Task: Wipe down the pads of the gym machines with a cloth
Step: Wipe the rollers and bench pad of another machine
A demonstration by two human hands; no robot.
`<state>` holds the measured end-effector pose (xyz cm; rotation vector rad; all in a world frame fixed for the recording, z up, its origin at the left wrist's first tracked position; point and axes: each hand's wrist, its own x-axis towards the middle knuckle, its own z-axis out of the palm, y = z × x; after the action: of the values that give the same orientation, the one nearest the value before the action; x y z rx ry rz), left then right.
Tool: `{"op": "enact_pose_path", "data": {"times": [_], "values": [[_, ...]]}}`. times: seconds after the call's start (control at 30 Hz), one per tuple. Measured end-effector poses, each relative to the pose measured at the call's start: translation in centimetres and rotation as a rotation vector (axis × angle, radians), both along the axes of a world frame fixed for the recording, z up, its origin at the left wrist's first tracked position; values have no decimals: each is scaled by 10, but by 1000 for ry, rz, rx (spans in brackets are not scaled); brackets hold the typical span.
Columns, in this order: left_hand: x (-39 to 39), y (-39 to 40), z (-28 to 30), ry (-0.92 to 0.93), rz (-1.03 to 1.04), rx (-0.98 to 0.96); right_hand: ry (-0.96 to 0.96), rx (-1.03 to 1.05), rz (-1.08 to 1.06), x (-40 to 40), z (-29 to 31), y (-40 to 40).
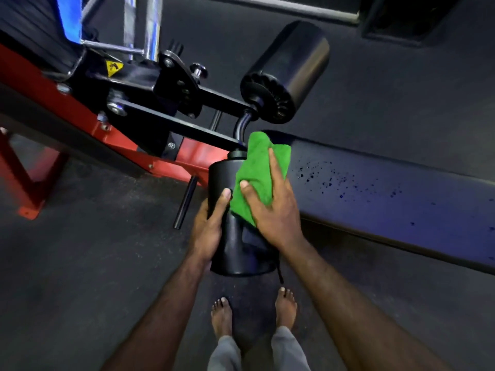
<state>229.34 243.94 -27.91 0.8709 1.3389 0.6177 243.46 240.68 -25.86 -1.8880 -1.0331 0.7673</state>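
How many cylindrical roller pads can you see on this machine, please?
2. The near roller pad is in front of the person, held by the left hand and wiped with the green cloth. The far roller pad sits beyond it. Others may be out of view.

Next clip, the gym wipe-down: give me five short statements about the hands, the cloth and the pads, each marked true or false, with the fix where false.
1. The right hand presses a green cloth against the near roller pad. True.
2. The left hand hangs free of the machine. False: it holds the near roller pad from the side.
3. The cloth lies on the far roller pad. False: that pad is bare and untouched.
4. The long flat pad to the right shows dark speckles. True.
5. The person wears shoes. False: both feet are bare on the floor.
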Motion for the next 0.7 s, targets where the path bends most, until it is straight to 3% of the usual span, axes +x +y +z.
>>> {"op": "enact_pose_path", "data": {"times": [0.1, 0.17, 0.23, 0.3, 0.37, 0.47, 0.6, 0.7], "values": [[-11, -2, -1, -318, -10, -254, -229, -53, 126, -40, 15, -34], [-13, 1, 2, -430, -46, -353, -310, -3, 225, -43, 15, -54], [-13, 6, -2, -313, -33, -237, -194, -23, 125, -23, 7, -37], [-17, 13, -8, -10, -19, 11, 114, -151, -110, 3, -4, 0], [-17, 10, -6, 208, 21, 188, 171, -194, -158, 0, -5, 7], [2, 1, 16, 255, -25, 139, -4, -68, -8, -35, 1, -50], [19, -6, 25, 427, 33, 114, 239, -118, -48, -8, -14, -50], [8, 1, 11, 210, 69, 64, 350, -182, -171, 16, -16, -1]]}}
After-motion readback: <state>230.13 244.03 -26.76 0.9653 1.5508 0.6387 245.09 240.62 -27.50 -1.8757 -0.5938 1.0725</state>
